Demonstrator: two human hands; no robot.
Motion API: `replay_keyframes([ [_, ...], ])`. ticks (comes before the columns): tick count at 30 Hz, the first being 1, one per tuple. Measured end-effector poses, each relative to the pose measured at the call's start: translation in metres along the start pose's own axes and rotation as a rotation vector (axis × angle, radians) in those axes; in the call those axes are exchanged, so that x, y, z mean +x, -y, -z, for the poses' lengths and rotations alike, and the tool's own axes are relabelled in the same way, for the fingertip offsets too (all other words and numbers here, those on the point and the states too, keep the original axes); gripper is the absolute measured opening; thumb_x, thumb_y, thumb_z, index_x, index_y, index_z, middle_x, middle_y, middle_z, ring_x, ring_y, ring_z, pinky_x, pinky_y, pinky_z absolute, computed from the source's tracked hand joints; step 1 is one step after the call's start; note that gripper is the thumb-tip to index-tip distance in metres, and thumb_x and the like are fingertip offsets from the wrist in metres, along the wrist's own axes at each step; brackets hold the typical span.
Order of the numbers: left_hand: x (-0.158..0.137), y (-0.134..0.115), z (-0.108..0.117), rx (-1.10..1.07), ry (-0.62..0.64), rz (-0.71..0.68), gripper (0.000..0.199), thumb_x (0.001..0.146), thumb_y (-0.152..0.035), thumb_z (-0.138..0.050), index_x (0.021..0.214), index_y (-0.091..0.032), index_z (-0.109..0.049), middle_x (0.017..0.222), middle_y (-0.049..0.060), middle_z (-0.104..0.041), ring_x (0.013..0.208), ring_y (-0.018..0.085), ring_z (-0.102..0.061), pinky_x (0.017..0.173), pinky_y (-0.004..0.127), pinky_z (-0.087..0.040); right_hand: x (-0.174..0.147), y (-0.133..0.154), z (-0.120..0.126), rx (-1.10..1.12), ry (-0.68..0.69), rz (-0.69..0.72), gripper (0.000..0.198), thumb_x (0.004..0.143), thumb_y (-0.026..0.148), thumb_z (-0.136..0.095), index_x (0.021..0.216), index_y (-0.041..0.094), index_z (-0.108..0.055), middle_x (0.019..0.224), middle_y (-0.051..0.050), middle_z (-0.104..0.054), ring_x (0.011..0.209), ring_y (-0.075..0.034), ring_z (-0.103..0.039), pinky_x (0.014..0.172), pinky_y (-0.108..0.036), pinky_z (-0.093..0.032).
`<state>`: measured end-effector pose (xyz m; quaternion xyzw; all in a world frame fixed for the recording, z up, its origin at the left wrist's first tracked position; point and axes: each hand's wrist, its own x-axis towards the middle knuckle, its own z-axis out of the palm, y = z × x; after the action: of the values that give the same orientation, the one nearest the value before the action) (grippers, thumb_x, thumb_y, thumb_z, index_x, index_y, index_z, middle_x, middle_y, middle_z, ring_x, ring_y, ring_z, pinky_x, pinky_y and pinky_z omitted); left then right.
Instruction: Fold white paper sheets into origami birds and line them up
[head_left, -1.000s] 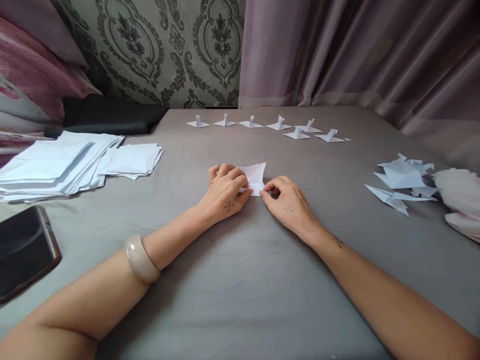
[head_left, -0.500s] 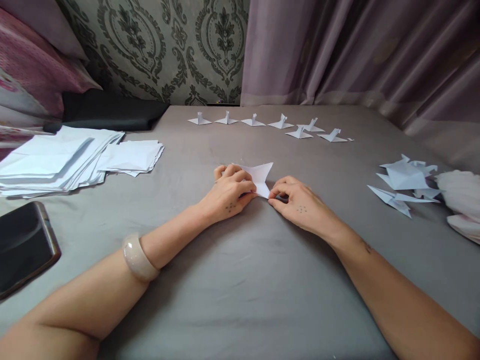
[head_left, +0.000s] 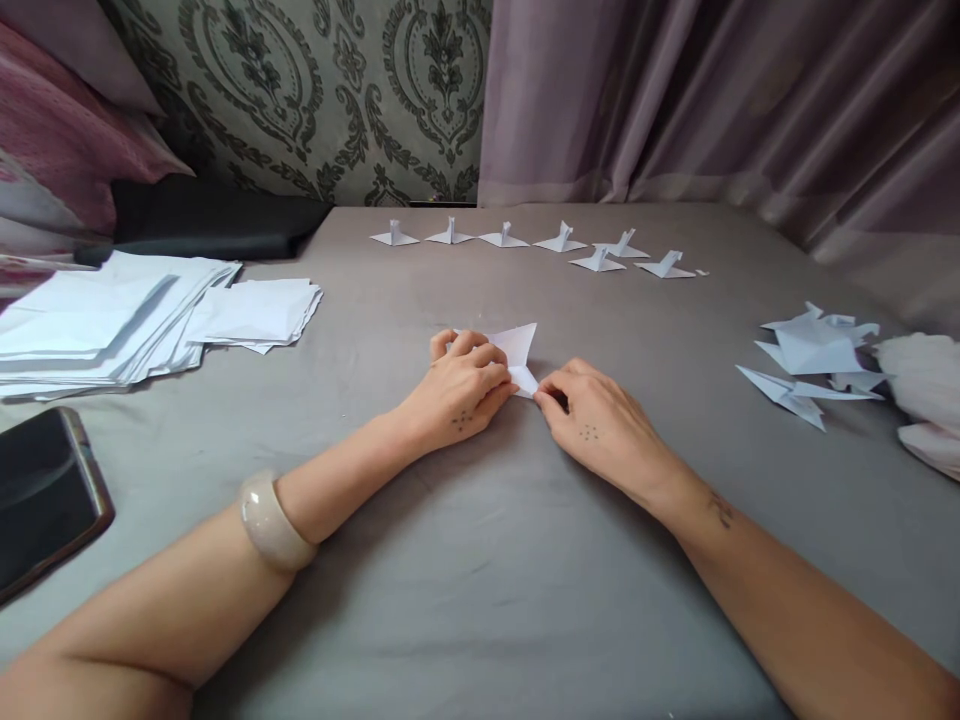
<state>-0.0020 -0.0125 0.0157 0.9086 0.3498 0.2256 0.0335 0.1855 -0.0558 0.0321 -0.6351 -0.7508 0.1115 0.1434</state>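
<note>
A white folded paper (head_left: 516,346) lies on the grey cloth in front of me, its right side split into two pointed flaps. My left hand (head_left: 466,385), with a pale bangle on its arm, closes over the paper's left part and hides much of it. Thumb and fingertips of my right hand (head_left: 589,415) pinch the tip of the lower right flap. The upper flap points away to the right, untouched by the right hand.
Several small folded paper figures (head_left: 506,236) stand in a row at the back. Stacked white paper (head_left: 82,320), a smaller paper pile (head_left: 255,312) and a phone (head_left: 49,500) lie left. Larger folded paper pieces (head_left: 814,345) sit at right beside a whitish cloth bundle (head_left: 922,390).
The lower right flap has narrowed and bent under the pinch of my right hand. My left hand stays over the paper. The camera view has shifted slightly.
</note>
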Motion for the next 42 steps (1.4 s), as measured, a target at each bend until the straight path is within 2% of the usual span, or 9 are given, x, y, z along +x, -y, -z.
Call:
replay_keyframes([
  [8, 0.004, 0.0, -0.006, -0.03, -0.005, 0.12, 0.016, 0.089, -0.031, -0.055, 0.079, -0.018, -0.06, 0.093, 0.004, -0.067, 0.099, 0.023, -0.052, 0.094, 0.045, -0.026, 0.006, -0.006, -0.005, 0.062, -0.021, -0.045, 0.008, 0.083, 0.022, -0.055, 0.075, 0.021, -0.057, 0.082, -0.003, -0.059, 0.065, -0.015, -0.053, 0.059, -0.029, -0.037],
  [10, 0.004, 0.0, -0.007, -0.047, -0.01, 0.129, 0.015, 0.088, -0.031, -0.057, 0.079, -0.019, -0.059, 0.094, 0.004, -0.068, 0.1, 0.023, -0.052, 0.094, 0.045, -0.026, 0.006, -0.007, -0.005, 0.096, -0.029, 0.012, 0.004, 0.083, 0.018, -0.054, 0.081, 0.021, -0.057, 0.085, -0.002, -0.06, 0.067, -0.015, -0.053, 0.06, -0.029, -0.038],
  [16, 0.001, 0.002, -0.002, -0.077, -0.02, 0.121, 0.007, 0.081, -0.026, -0.06, 0.086, -0.02, -0.057, 0.101, 0.004, -0.066, 0.104, 0.024, -0.05, 0.094, 0.045, -0.027, 0.0, -0.002, -0.008, 0.033, 0.004, 0.261, 0.027, 0.087, 0.005, -0.041, 0.09, 0.02, -0.063, 0.089, -0.005, -0.061, 0.086, -0.019, -0.054, 0.07, -0.03, -0.04],
  [21, -0.007, 0.008, 0.007, -0.032, 0.004, 0.107, 0.03, 0.07, -0.007, -0.054, 0.096, -0.022, -0.056, 0.121, 0.006, -0.057, 0.116, 0.027, -0.042, 0.098, 0.047, -0.026, -0.007, 0.004, -0.009, -0.072, 0.01, 0.275, 0.033, 0.09, 0.005, -0.038, 0.101, 0.019, -0.065, 0.093, -0.008, -0.059, 0.086, -0.019, -0.052, 0.067, -0.031, -0.04],
  [25, -0.008, 0.011, 0.008, 0.031, -0.137, 0.152, 0.044, 0.078, -0.015, -0.055, 0.12, -0.022, -0.046, 0.132, 0.011, -0.048, 0.12, 0.029, -0.039, 0.097, 0.045, -0.029, -0.009, 0.006, -0.007, -0.154, 0.026, 0.307, 0.036, 0.093, 0.009, -0.037, 0.115, 0.021, -0.062, 0.096, -0.008, -0.057, 0.085, -0.02, -0.049, 0.062, -0.031, -0.037],
  [28, -0.008, 0.011, 0.006, 0.059, -0.201, 0.198, 0.031, 0.083, -0.025, -0.058, 0.112, -0.019, -0.049, 0.116, 0.012, -0.056, 0.105, 0.025, -0.049, 0.087, 0.04, -0.034, -0.009, 0.006, -0.007, -0.185, 0.037, 0.319, 0.038, 0.095, 0.012, -0.037, 0.124, 0.024, -0.059, 0.097, -0.007, -0.056, 0.081, -0.019, -0.047, 0.06, -0.031, -0.035],
  [32, -0.011, 0.009, 0.003, 0.026, -0.113, 0.128, 0.008, 0.088, -0.025, -0.054, 0.09, -0.019, -0.059, 0.09, 0.003, -0.067, 0.083, 0.018, -0.057, 0.083, 0.036, -0.034, -0.008, 0.004, -0.006, -0.173, 0.058, 0.329, 0.038, 0.094, 0.012, -0.038, 0.123, 0.026, -0.06, 0.097, -0.007, -0.055, 0.081, -0.018, -0.046, 0.063, -0.03, -0.036],
  [37, -0.014, 0.003, 0.001, -0.028, -0.065, -0.006, 0.022, 0.094, -0.025, -0.046, 0.093, -0.02, -0.068, 0.096, 0.003, -0.072, 0.083, 0.016, -0.061, 0.086, 0.037, -0.031, -0.007, 0.002, 0.0, -0.083, 0.12, 0.32, 0.036, 0.093, 0.011, -0.039, 0.111, 0.027, -0.066, 0.095, -0.006, -0.055, 0.083, -0.018, -0.048, 0.066, -0.029, -0.039],
  [42, -0.015, -0.003, 0.003, 0.007, 0.001, -0.041, 0.027, 0.094, -0.023, -0.044, 0.095, -0.02, -0.07, 0.101, 0.004, -0.072, 0.085, 0.017, -0.062, 0.089, 0.039, -0.031, -0.004, -0.003, 0.007, 0.031, 0.17, 0.359, 0.037, 0.092, 0.01, -0.04, 0.11, 0.027, -0.067, 0.097, -0.006, -0.056, 0.09, -0.019, -0.051, 0.074, -0.03, -0.043],
])
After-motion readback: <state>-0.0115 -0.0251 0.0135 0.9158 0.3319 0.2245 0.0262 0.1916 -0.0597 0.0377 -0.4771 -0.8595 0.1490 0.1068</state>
